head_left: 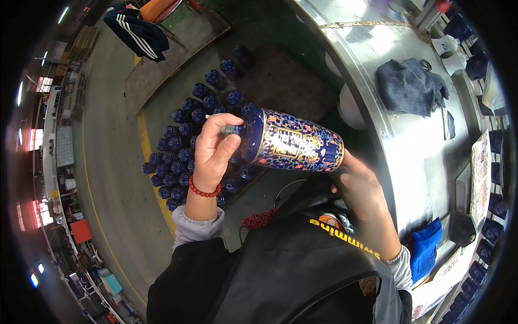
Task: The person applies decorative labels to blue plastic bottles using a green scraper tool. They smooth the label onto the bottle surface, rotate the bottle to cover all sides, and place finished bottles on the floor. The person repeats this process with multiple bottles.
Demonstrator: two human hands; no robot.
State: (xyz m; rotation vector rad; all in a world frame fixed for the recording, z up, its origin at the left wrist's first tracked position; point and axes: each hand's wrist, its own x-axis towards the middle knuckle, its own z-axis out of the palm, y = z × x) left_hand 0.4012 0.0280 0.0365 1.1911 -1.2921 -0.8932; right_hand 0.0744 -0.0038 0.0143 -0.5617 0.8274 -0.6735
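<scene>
Item: blue ornate bottle (294,141), gold and floral pattern, held horizontal at chest height, between floor stock and metal counter (415,156).
Left hand (213,154): grip closed around bottle neck end, fingers over cap.
Right hand (361,186): grip wrapped on bottle base from below.
Below, on floor: dense cluster of blue bottles (186,146), upright.
On counter: dark grey cloth (410,86); blue cloth (425,248) near its edge.

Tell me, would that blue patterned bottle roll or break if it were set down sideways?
Probably both. The blue patterned bottle is round-bodied and lies on its side between the left hand and right hand, so it would likely roll. Its glossy glazed look suggests a hard, slippery, breakable shell.
</scene>
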